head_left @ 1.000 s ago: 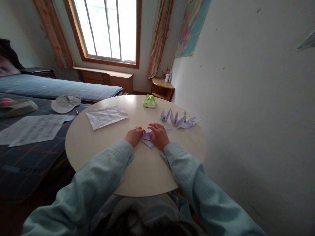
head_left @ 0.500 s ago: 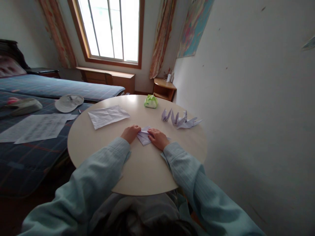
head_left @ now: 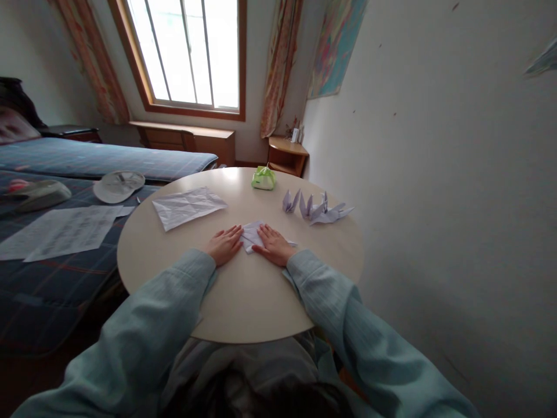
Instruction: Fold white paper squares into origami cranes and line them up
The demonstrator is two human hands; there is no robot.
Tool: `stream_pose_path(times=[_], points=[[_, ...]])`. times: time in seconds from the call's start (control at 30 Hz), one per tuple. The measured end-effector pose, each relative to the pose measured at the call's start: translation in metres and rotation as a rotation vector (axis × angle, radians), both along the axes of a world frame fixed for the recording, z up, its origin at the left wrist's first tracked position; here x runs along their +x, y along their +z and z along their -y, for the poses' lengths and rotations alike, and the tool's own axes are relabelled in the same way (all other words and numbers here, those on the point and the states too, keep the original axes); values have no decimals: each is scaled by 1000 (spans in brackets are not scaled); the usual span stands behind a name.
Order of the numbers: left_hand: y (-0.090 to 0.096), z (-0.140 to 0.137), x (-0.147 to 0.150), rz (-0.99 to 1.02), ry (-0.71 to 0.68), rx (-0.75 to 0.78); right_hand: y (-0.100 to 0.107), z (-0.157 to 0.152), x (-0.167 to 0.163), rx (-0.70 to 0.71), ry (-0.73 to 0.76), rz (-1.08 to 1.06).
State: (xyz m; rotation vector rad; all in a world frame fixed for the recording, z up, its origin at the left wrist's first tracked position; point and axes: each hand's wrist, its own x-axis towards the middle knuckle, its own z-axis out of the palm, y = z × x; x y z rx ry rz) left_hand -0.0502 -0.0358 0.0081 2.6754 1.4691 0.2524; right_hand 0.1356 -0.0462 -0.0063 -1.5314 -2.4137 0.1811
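Note:
A small folded sheet of pale lilac paper (head_left: 249,237) lies on the round table between my hands. My left hand (head_left: 225,244) rests flat at its left edge, fingers stretched out and touching the edge. On the paper's right part my right hand (head_left: 275,245) lies flat with the fingers spread, covering some of it. A thin bit of paper pokes out beyond that hand on its right side. Several folded paper cranes (head_left: 329,214) stand together farther back on the right.
The round cream table (head_left: 243,302) bears a creased white sheet (head_left: 189,206) at the left and a green tissue pack (head_left: 263,178) at the back. A bed (head_left: 65,232) with printed sheets (head_left: 72,229) and a white cap (head_left: 119,186) adjoins the left side. A wall borders the right.
My left hand has gone from curled fingers pinching the paper's edge to lying flat beside it. The paper's raised flap now lies flatter. My right hand has flattened on it.

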Motion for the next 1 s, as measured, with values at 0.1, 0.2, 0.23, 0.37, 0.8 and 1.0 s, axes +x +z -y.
stream_pose_path(times=[0.1,0.2,0.23,0.37,0.8,1.0], points=[[-7,-4,-2,46,16,-25,0,-5,2,0,4,-12],[-13,-14,-3,147,85,47,0,-11,5,19,24,-27],[-14,-18,-3,179,126,73,0,-13,6,27,28,-32],[-13,-32,7,276,207,140,-1,-16,7,52,39,-49],[0,-47,34,297,395,-22,-4,-39,9,130,70,-204],[2,-45,25,604,366,-74,1,-35,19,316,-151,-550]])
